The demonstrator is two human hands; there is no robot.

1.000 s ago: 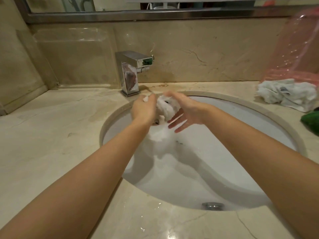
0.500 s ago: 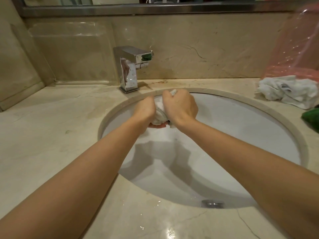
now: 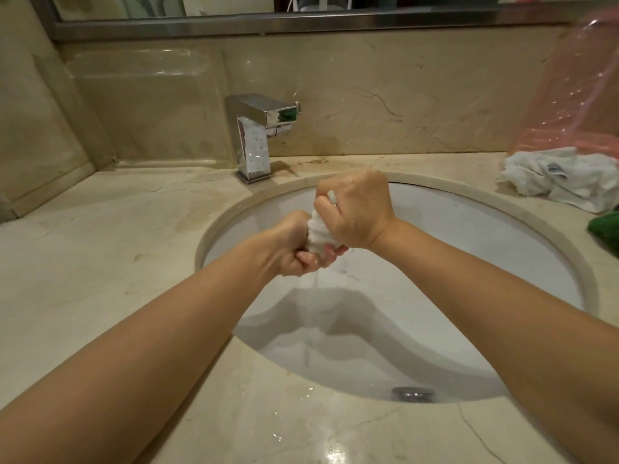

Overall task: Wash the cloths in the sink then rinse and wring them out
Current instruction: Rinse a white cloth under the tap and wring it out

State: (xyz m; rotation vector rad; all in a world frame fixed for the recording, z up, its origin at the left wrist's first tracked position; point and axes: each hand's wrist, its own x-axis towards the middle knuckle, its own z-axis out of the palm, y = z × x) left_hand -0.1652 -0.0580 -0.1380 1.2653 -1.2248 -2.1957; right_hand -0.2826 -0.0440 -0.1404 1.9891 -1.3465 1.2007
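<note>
Marble, beige and veined, makes up the table point(image 3: 100, 262) that spreads to the left of the hands and wraps round the sink point(image 3: 435, 296). On it, beyond the left hand and a little to its left, a square chrome tap point(image 3: 254, 135) stands upright at the sink's far rim, its spout pointing towards the right. Above the tap a metal-framed mirror point(image 3: 234, 8) runs along the marble wall.

Over the white basin the left hand point(image 3: 288, 246) curls into a fist round the lower end of a white cloth point(image 3: 318, 229), fingers wrapped underneath it. The cloth is bunched into a short twisted roll that runs up and away from the left hand into the right hand point(image 3: 358, 212), which clamps its upper end, knuckles towards the camera; a small tuft shows between thumb and forefinger. Both hands sit close together, almost touching, with the cloth squeezed tight between them above the sink. A thin trickle of water falls from below the hands into the basin. Nearer the person than the hands, a metal drain point(image 3: 413, 394) shows at the bottom of the bowl.

Well to the right of the right hand, a crumpled pile of white cloths point(image 3: 562, 179) lies on the table against a pink plastic bag point(image 3: 576, 95). Just nearer than that pile, a green item point(image 3: 604, 229) sits at the frame's edge; what it is cannot be told.
</note>
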